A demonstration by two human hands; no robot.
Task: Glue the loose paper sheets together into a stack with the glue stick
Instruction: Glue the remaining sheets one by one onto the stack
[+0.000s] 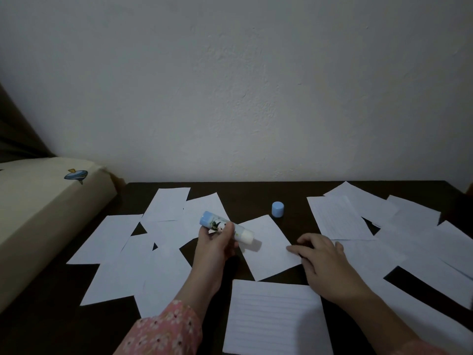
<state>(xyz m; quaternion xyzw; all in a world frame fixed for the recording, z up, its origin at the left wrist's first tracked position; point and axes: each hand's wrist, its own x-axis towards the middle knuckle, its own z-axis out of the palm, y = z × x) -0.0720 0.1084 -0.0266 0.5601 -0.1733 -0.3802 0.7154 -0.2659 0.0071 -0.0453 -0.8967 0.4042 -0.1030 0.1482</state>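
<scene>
left hand (217, 242) — fingers grip uncapped glue stick (226, 228) | right hand (325, 262) — straight fingers press paper sheet (266, 248) on counter (250, 196)

One blue-and-white plastic glue stick (226, 228), uncapped; one small light-blue cylindrical cap (277, 209), standing by itself; two bare hands, a left hand (217, 243) and a right hand (323, 262); one dark wooden table (245, 193); one cream cushion with a blue print (46, 201); white rectangular paper sheets (268, 248) number roughly fifteen, overlapping too much for an exact count.
</scene>
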